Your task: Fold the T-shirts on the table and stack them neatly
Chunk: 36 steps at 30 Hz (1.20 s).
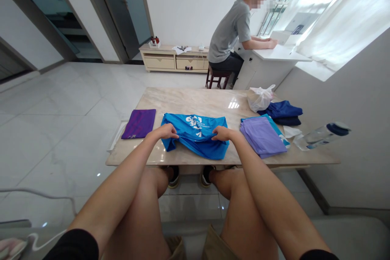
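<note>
A blue T-shirt-like cloth with white printed characters lies partly folded on the marble-look table in front of me. My left hand pinches its left side, and my right hand pinches the right side. Between the two hands the near edge of the cloth is lifted into loose creases. A folded purple cloth lies flat to the left of my left hand. Right of my right hand rests a folded lavender cloth, on top of another blue printed cloth.
A clear bottle with a dark lid, a white plastic bag and dark blue clothing stand or lie at the table's right end. Beyond, a person in a grey shirt sits at a white desk. A low cabinet lines the wall.
</note>
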Tool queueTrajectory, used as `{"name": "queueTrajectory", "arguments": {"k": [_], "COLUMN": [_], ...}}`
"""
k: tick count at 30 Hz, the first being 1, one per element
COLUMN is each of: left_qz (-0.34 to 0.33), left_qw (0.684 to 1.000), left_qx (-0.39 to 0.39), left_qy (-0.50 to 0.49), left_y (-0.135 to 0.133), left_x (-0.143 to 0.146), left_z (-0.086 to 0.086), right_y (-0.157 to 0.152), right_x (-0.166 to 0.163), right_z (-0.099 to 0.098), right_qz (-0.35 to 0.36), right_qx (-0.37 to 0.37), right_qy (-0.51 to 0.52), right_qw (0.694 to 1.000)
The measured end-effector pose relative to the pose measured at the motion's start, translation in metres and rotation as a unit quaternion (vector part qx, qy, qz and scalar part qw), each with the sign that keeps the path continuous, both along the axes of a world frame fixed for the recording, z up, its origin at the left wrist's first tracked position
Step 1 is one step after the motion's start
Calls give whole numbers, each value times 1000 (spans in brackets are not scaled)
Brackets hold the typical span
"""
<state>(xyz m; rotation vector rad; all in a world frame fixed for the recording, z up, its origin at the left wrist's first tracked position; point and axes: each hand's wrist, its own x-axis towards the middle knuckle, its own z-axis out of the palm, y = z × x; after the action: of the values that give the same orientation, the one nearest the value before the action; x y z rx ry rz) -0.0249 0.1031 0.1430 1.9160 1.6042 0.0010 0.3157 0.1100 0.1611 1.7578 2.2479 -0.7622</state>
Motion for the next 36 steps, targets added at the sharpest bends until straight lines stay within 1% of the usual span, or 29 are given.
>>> {"name": "queueTrajectory", "arguments": {"k": [3,5,7,9,11,14,18,20,22,28,33,36], "left_qz": [17,38,79,128,156,140,90,58,35,13,-16,-15], "left_qw": [1000,997,988,970,957,960,974,980,983,983,994,995], "left_qx": [22,61,133,204,236,221,159,143,144,145,100,97], "left_qy": [3,6,-3,-30,-66,-105,-134,-123,-111,-113,-49,-31], "left_y": [2,5,9,11,12,11,9,10,10,10,11,11], "left_x": [-4,-6,-5,-4,-1,1,2,3,5,4,-3,-1], "left_z": [1,3,6,8,8,7,4,3,3,3,-6,-15], "right_y": [4,6,9,11,12,12,10,9,9,10,13,14], "right_x": [3,5,7,8,8,7,7,6,6,5,9,9], "right_z": [4,8,11,13,13,14,13,13,13,12,8,3], "right_qz": [-27,-71,-129,-172,-188,-203,-217,-215,-213,-208,-197,-181], "right_qx": [67,138,235,318,351,342,325,323,321,326,327,304], "right_qy": [3,27,79,141,185,218,217,214,213,211,207,194], "right_qw": [997,987,960,922,898,891,895,896,898,898,901,915]}}
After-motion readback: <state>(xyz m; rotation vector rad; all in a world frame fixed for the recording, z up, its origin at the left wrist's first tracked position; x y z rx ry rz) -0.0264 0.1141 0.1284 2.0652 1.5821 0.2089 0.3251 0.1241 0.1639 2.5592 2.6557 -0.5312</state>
